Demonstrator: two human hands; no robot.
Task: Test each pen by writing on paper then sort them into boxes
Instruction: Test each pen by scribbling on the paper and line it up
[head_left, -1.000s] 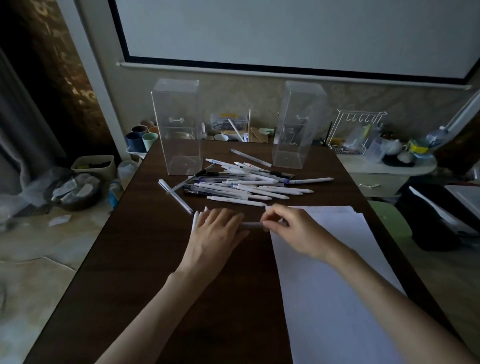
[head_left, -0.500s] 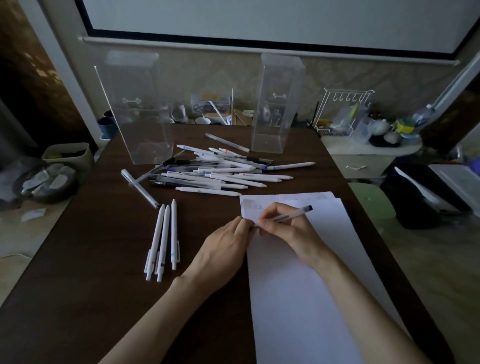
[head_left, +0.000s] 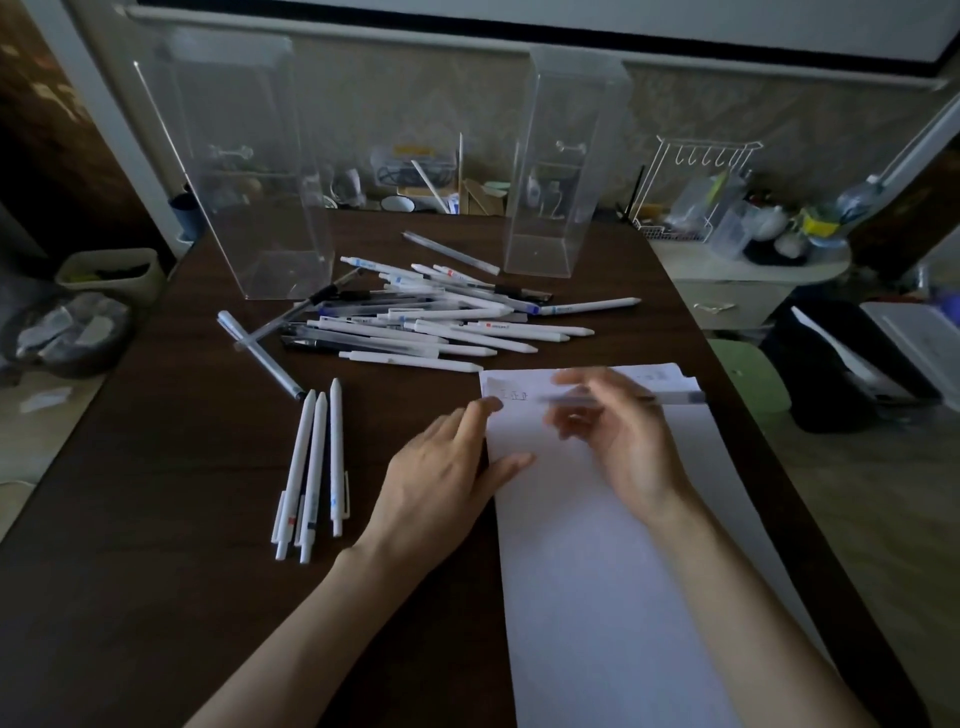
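Three white pens lie aside on the dark counter; both clear plastic boxes look empty, the pen pile untested. Left hand lies flat on the white paper; the blurred right hand grips a grey pen above it.

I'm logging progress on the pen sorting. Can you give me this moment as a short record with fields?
left hand: left hand rests on the left edge of the paper, fingers fairly straight
right hand: right hand, blurred, holds a pen over the top of the paper
marks: small marks near the paper's top left corner
pile: pen pile on the table, beyond the paper
set apart: three white pens side by side, left of the left hand
boxes: left clear box and right clear box, upright behind the pile
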